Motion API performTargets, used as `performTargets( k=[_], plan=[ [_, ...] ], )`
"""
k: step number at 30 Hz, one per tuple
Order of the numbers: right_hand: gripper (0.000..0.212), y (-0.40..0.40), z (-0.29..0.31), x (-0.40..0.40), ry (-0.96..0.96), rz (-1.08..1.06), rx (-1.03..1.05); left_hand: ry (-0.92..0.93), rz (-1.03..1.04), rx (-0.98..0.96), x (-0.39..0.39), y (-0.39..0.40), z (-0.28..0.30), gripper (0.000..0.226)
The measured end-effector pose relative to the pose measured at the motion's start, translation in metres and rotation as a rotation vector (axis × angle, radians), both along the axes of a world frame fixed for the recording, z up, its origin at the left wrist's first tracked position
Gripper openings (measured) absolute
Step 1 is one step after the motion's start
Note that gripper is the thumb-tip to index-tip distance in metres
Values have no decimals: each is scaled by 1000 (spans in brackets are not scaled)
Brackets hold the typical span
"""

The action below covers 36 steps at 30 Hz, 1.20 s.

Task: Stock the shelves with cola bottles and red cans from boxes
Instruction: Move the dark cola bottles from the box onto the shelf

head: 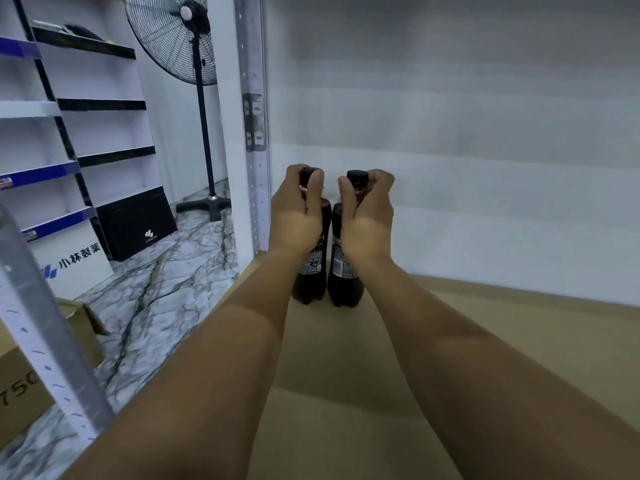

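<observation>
Left hand [294, 209] clenched round neck of left cola bottle [310, 271]; right hand [367, 216] gripping neck of right cola bottle [341, 271]. Both upright beneath hands, touching, on shelf board [485, 341].

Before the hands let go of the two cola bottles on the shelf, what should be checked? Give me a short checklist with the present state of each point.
1. Left bottle stands upright on the shelf board: ok.
2. Right bottle upright on the board: ok.
3. Left hand grips its bottle near the cap: ok.
4. Right hand grips its bottle near the cap: ok.
5. Bottles pushed fully to the back wall: cannot tell.
6. Caps tight: cannot tell.
</observation>
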State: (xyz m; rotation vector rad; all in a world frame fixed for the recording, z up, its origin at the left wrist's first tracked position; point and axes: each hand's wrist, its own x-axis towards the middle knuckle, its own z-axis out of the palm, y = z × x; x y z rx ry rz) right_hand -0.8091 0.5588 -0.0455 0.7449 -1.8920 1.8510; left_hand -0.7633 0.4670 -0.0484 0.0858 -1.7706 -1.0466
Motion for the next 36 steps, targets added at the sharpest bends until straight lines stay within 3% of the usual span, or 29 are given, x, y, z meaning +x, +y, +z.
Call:
performTargets(
  k=[10,16,19,21,27,33,36],
  plan=[
    [27,-21,1,-26,-4,-18,-8,-86,-29,39,-30,-25,2,26],
    [58,10,-8,-10,-51,88,101,-271,-151,244,4,-13,-21,72],
    [66,43,-23,7,-61,94,147,-287,-184,269,40,6,-37,77],
    [65,67,-39,28,-84,84,213,-317,-177,255,67,22,-51,73],
    [32,153,-79,117,-125,73,400,-355,-153,181,142,99,-75,44],
    [17,249,-102,227,-12,69,404,-172,-154,230,243,204,-103,25],
    [15,285,-131,262,-45,46,367,-186,-141,247,275,240,-145,23]
  ],
)
